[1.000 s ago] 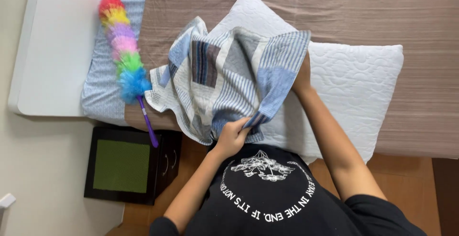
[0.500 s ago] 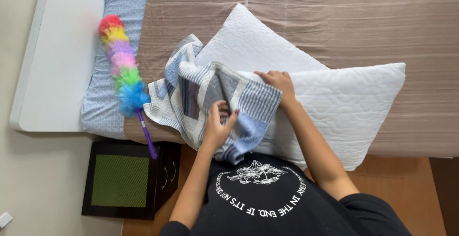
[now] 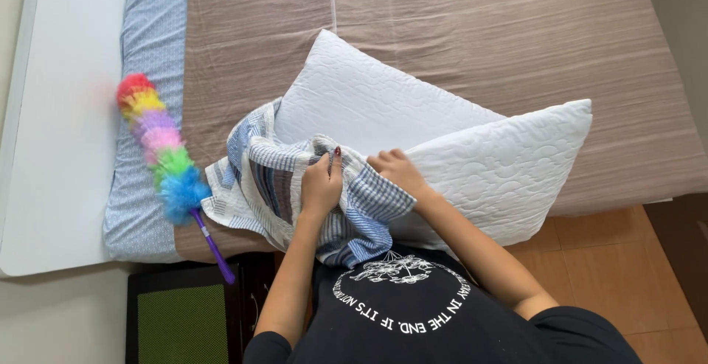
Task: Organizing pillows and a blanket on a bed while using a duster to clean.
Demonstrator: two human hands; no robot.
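Both hands are on the pillowcase [image 3: 295, 187] now — a blue-and-white striped patchwork cloth, bunched at the near edge of the bed [image 3: 479, 32]. The left hand [image 3: 321, 184] is closed on a fold of it, fingers curled over the fabric. The right hand [image 3: 394, 170] presses against the cloth where it meets the front pillow [image 3: 509, 168], fingers tucked in at the edge; whether it grips the cloth or the pillow I cannot tell. That front pillow, white and quilted, lies just beside the cloth, overlapping a second white pillow [image 3: 354, 98] behind it. Off to the left, a rainbow duster [image 3: 158, 146] lies on the blue bed edge — its purple handle points toward the floor, its fluffy end just beside the cloth.
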